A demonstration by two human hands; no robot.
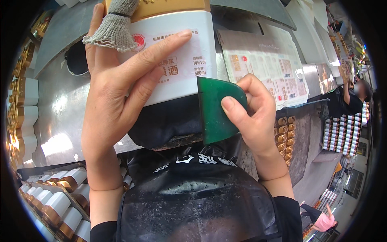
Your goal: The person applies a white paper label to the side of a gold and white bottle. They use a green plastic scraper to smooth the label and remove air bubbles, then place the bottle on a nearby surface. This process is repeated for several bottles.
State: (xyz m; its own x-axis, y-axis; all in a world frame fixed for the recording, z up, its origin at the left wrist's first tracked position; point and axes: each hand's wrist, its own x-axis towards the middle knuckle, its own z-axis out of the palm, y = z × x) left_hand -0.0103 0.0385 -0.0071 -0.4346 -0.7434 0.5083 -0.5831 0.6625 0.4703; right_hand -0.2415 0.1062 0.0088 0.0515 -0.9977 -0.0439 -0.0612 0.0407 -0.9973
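A white bottle (177,92) with a gold upper part (173,9) lies on a black cloth pad (169,121) in front of me. Printed lettering and a red round mark show on its face. My left hand (111,86) rests flat over the bottle's left side, fingers apart, the index fingertip on the printed area. A grey knitted sleeve (115,30) with a dark band covers part of that hand's fingers. In my right hand (256,109) is a green scraper (219,109), pinched between thumb and fingers. Its straight dark edge stands upright by the bottle's lower right corner.
A stack of printed transfer sheets (264,60) lies right of the bottle on the metal table (54,117). At the left is a dark round container (78,58). White-and-gold bottles (54,205) fill the lower left; more (342,133) stand at far right, near two other people.
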